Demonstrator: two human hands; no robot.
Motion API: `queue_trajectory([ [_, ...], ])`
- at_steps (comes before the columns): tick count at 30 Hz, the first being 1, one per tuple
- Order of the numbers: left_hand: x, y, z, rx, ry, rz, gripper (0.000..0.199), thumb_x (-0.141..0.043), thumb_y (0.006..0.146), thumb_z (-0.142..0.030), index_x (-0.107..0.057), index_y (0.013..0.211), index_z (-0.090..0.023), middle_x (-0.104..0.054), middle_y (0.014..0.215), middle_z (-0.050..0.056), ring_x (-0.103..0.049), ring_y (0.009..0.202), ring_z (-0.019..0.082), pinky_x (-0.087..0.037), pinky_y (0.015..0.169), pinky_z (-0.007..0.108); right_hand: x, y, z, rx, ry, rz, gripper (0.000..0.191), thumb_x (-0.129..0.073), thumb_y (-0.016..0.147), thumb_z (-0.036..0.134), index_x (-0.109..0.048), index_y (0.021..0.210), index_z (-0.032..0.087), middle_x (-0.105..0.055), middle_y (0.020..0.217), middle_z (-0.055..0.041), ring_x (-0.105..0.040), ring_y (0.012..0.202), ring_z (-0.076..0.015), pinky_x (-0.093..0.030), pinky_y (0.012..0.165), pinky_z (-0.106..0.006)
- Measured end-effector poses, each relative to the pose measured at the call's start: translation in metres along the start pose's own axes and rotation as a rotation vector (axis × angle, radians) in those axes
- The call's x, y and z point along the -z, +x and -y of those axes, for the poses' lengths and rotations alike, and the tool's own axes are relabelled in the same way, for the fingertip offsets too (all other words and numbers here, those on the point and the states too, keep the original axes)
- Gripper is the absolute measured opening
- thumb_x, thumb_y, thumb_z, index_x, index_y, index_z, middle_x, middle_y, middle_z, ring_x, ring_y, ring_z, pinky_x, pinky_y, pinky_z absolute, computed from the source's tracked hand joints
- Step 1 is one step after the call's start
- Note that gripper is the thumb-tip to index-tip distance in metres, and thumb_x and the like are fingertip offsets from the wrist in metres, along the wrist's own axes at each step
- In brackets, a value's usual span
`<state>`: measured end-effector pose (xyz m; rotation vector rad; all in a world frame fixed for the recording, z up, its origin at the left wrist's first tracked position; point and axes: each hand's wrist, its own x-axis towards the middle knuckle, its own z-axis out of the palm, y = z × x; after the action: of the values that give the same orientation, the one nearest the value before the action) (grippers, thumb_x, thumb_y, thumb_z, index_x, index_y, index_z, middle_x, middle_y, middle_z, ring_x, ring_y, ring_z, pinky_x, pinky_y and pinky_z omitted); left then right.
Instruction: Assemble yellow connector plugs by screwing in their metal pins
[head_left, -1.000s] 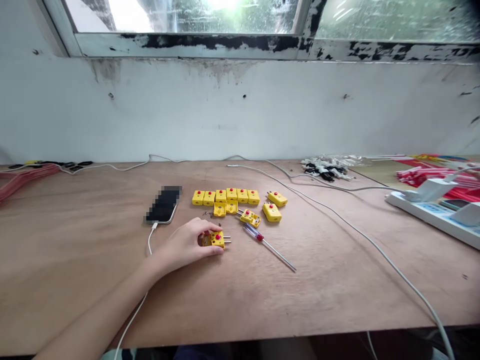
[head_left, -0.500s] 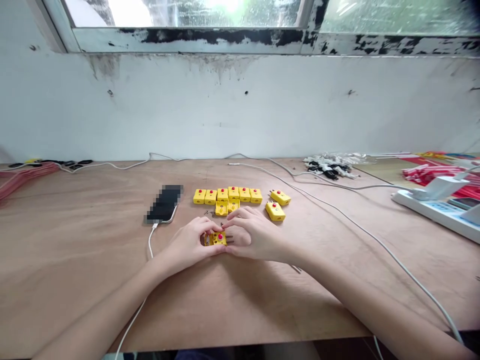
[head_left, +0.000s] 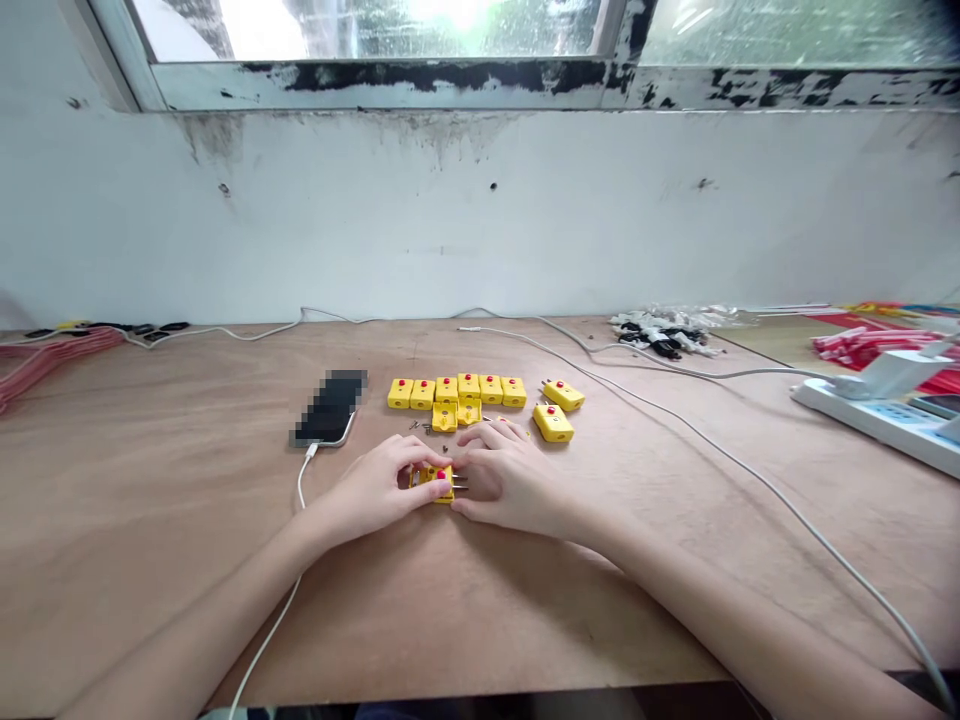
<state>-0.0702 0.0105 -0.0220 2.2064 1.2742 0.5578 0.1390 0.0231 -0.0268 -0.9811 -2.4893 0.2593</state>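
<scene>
A small yellow two-pin plug (head_left: 442, 477) with a red dot lies near the middle of the table, its metal pins pointing right. My left hand (head_left: 375, 492) pinches it from the left, thumb along the near side and fingers over the far side. From the other side, my right hand (head_left: 517, 482) curls round the pin end, with fingertip and thumb at the plug's far and near corners. Just beyond are two open yellow plug halves (head_left: 445, 417) and a few small screws (head_left: 415, 426). Part of another yellow piece is hidden behind my right hand.
Several yellow plugs (head_left: 424, 394) stand in a row behind, with two more plugs (head_left: 553, 423) to the right. A phone (head_left: 330, 410) on a white cable lies left. At right are a power strip (head_left: 892, 425), a long white cable (head_left: 720, 445) and black-and-white parts (head_left: 667, 332).
My left thumb has moved up onto the plug's near face beside the red dot. My right thumb has drawn slightly away from the left one. The view has shifted a little.
</scene>
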Motion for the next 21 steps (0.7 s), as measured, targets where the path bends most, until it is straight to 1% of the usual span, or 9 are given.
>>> queue_trajectory([
  [3, 0.0, 0.0, -0.001, -0.011, 0.063, 0.003, 0.031, -0.057, 0.085, -0.047, -0.065, 0.109, -0.028, -0.061, 0.104, 0.004, -0.056, 0.092, 0.021, -0.045, 0.078, 0.031, -0.002, -0.001, 0.002, -0.007, 0.01, -0.023, 0.018, -0.068, 0.072, 0.029, -0.067, 0.088, 0.019, -0.061, 0.108, -0.0067, -0.053, 0.101, -0.0231, -0.038, 0.089, -0.04],
  [6, 0.001, -0.001, -0.004, -0.009, 0.11, -0.009, 0.032, -0.054, 0.086, -0.048, -0.064, 0.109, -0.029, -0.06, 0.103, 0.004, -0.055, 0.09, 0.021, -0.045, 0.077, 0.032, -0.003, 0.0, 0.003, -0.012, 0.008, -0.032, 0.017, -0.068, 0.071, 0.029, -0.067, 0.085, 0.019, -0.061, 0.107, -0.0061, -0.054, 0.099, -0.022, -0.036, 0.092, -0.04],
  [8, 0.002, -0.002, -0.004, -0.02, 0.095, 0.0, 0.032, -0.055, 0.086, -0.047, -0.064, 0.11, -0.028, -0.06, 0.102, 0.004, -0.055, 0.088, 0.021, -0.045, 0.078, 0.033, -0.003, 0.0, 0.004, -0.017, 0.007, -0.031, 0.016, -0.068, 0.07, 0.029, -0.066, 0.083, 0.02, -0.062, 0.104, -0.0051, -0.055, 0.097, -0.0211, -0.036, 0.093, -0.041],
  [11, 0.005, -0.002, -0.003, -0.042, 0.041, 0.031, 0.036, -0.061, 0.083, -0.046, -0.064, 0.113, -0.027, -0.063, 0.102, 0.004, -0.056, 0.088, 0.021, -0.046, 0.079, 0.032, -0.003, 0.0, 0.005, -0.021, 0.012, -0.038, 0.018, -0.069, 0.069, 0.033, -0.064, 0.079, 0.019, -0.062, 0.099, -0.0044, -0.054, 0.094, -0.0207, -0.037, 0.09, -0.039],
  [15, 0.01, -0.001, -0.003, -0.073, -0.049, 0.075, 0.036, -0.064, 0.08, -0.039, -0.064, 0.113, -0.025, -0.065, 0.105, 0.005, -0.057, 0.092, 0.021, -0.046, 0.08, 0.032, -0.005, -0.001, 0.008, 0.0, -0.024, -0.062, 0.02, -0.069, 0.069, 0.034, -0.06, 0.076, 0.018, -0.063, 0.092, -0.0047, -0.053, 0.092, -0.0211, -0.038, 0.087, -0.038],
  [19, 0.012, -0.001, -0.003, -0.056, -0.071, 0.105, 0.035, -0.065, 0.08, -0.035, -0.065, 0.113, -0.024, -0.066, 0.104, 0.005, -0.058, 0.092, 0.021, -0.046, 0.078, 0.032, -0.004, -0.002, 0.008, 0.01, -0.013, -0.044, 0.019, -0.069, 0.072, 0.035, -0.06, 0.075, 0.018, -0.063, 0.095, -0.0053, -0.054, 0.092, -0.0215, -0.039, 0.085, -0.039],
  [21, 0.012, -0.002, -0.002, -0.044, -0.076, 0.098, 0.035, -0.065, 0.079, -0.035, -0.064, 0.113, -0.025, -0.066, 0.105, 0.004, -0.058, 0.092, 0.021, -0.046, 0.077, 0.031, -0.002, -0.003, 0.006, 0.023, 0.011, -0.034, 0.016, -0.068, 0.074, 0.033, -0.062, 0.081, 0.02, -0.063, 0.099, -0.0053, -0.054, 0.097, -0.022, -0.038, 0.088, -0.04],
])
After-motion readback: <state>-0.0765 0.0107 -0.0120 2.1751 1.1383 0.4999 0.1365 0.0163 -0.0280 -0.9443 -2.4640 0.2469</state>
